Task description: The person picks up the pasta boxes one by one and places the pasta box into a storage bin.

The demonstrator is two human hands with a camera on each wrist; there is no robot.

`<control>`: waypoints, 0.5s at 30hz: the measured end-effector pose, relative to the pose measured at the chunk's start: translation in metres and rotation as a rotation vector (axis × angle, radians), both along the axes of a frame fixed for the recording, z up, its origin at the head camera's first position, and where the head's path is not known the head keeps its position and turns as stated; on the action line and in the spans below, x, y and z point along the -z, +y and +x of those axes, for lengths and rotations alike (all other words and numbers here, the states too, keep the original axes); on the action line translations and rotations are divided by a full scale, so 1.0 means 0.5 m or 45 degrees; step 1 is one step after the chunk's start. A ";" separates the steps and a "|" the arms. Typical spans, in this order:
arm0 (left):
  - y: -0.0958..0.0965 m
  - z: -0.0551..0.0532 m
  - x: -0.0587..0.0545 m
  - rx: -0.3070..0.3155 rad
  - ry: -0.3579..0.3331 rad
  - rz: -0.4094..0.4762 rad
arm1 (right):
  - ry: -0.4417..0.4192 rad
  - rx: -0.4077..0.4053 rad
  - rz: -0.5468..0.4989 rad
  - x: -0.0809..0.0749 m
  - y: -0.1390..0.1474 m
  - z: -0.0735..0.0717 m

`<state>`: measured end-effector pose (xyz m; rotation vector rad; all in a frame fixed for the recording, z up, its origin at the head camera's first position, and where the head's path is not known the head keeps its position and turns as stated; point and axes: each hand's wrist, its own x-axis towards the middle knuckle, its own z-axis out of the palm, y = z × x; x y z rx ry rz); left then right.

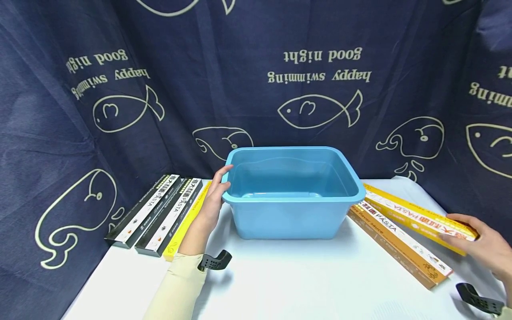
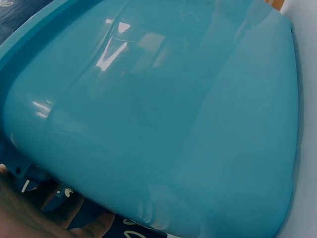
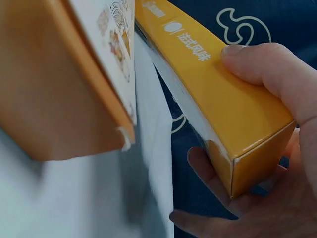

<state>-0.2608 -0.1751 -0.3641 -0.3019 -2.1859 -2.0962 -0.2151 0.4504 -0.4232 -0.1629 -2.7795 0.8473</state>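
Note:
A blue plastic basin (image 1: 296,218) stands on the white table, and I see no contents in it. My left hand (image 1: 211,202) grips its left rim. In the left wrist view the fingers (image 2: 67,213) lie along the basin's outer wall. On the right, my right hand (image 1: 482,242) holds the near end of a long yellow-orange pasta box (image 1: 416,215). The thumb and fingers stand on opposite sides of this box in the right wrist view. Beside it lies a brown pasta box (image 1: 400,244) with a white label.
Left of the basin lie two black pasta boxes (image 1: 142,211) (image 1: 170,218) and a yellow box (image 1: 172,249), the latter partly behind my left arm. A dark blue curtain (image 1: 248,89) with fish drawings hangs behind the white table (image 1: 288,275).

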 end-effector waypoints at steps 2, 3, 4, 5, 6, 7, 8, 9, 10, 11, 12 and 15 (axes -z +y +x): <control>-0.001 0.000 0.000 0.004 0.002 0.003 | 0.042 0.015 -0.029 0.000 -0.001 0.001; -0.001 -0.001 0.000 0.006 0.004 0.005 | 0.062 0.026 -0.037 0.000 -0.002 0.001; -0.001 -0.001 0.001 0.008 0.005 0.005 | 0.074 0.040 -0.046 0.000 -0.003 0.002; -0.001 -0.001 0.001 0.010 0.005 0.005 | 0.086 0.055 -0.054 0.000 -0.004 0.002; -0.001 -0.001 0.002 0.013 0.005 0.007 | 0.093 0.071 -0.061 0.000 -0.005 0.002; -0.001 -0.001 0.002 0.014 0.007 0.007 | 0.101 0.081 -0.071 0.000 -0.006 0.002; 0.000 -0.001 0.001 0.011 0.006 0.007 | 0.108 0.088 -0.080 0.000 -0.007 0.002; 0.000 -0.001 0.001 0.010 0.004 0.006 | 0.122 0.093 -0.097 0.001 -0.007 0.001; 0.000 0.000 0.001 0.007 0.002 0.004 | 0.128 0.098 -0.118 0.001 -0.008 0.001; 0.000 0.000 0.001 0.005 0.001 0.004 | 0.140 0.103 -0.139 0.001 -0.009 0.000; 0.000 0.000 0.001 0.002 -0.001 0.003 | 0.146 0.107 -0.158 0.001 -0.009 0.000; 0.000 0.000 0.002 -0.002 -0.007 -0.001 | 0.174 0.118 -0.223 0.001 -0.012 0.001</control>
